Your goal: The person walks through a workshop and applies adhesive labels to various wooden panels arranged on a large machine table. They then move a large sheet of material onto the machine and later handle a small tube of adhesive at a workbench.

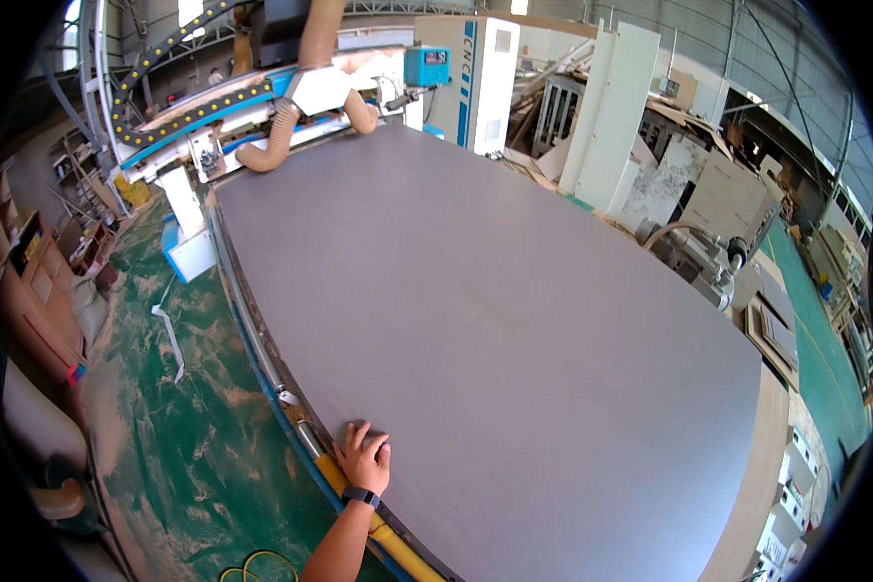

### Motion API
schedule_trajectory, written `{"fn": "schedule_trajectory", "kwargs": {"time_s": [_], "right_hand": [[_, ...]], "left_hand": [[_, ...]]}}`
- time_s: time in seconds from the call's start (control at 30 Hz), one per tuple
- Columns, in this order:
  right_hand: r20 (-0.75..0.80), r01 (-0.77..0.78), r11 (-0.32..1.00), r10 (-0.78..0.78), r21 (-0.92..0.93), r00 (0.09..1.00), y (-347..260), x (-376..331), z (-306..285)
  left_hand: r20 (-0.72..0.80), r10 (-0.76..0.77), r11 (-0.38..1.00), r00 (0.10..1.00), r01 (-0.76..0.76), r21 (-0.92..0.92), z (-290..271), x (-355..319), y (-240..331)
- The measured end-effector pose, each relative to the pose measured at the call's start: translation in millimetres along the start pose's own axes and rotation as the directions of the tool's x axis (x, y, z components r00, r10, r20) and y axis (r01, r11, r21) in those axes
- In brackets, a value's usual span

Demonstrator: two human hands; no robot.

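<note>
My left hand [364, 461] rests on the near left edge of a large flat grey panel [514, 310], its fingers apart and nothing held in them. A dark watch [362, 496] is on that wrist. Just under the hand, a yellow tube [398, 548] and a metal rail [252, 315] run along the machine bed's left side. My right hand is out of view.
At the panel's far end stands a machine gantry [199, 126] with tan hoses [272, 145]. A white cabinet [492, 82] is behind it. A pump-like metal unit [703, 267] sits along the right side. The green floor [213, 436] is dusty, with a yellow cable [262, 558].
</note>
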State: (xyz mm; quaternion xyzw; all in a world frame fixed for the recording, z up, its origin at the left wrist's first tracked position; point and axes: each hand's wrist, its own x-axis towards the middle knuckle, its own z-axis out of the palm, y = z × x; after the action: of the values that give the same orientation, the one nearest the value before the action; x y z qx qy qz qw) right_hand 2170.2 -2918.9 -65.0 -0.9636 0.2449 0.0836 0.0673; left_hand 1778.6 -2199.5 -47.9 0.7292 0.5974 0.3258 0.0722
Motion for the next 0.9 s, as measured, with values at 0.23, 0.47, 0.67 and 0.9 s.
{"fn": "schedule_trajectory", "kwargs": {"time_s": [0.23,0.47,0.67,0.9], "right_hand": [[0.019,-0.062,0.995,0.061,0.073,0.998,-13,-25,4],[0.047,-0.144,0.940,0.136,0.308,0.990,12,-31,13],[-0.328,0.364,0.928,-0.318,0.086,0.889,-13,-37,24],[-0.233,0.504,0.766,-0.447,0.400,0.864,-37,-88,-48]], "left_hand": [[0.022,-0.012,0.999,1.000,0.013,-0.038,1,39,-31],[0.023,0.042,0.997,0.999,-0.041,-0.062,7,38,-17],[-0.133,0.232,0.966,0.964,-0.244,-0.080,6,33,-39],[0.079,-0.042,0.976,0.996,0.024,0.214,-34,-99,84]]}}
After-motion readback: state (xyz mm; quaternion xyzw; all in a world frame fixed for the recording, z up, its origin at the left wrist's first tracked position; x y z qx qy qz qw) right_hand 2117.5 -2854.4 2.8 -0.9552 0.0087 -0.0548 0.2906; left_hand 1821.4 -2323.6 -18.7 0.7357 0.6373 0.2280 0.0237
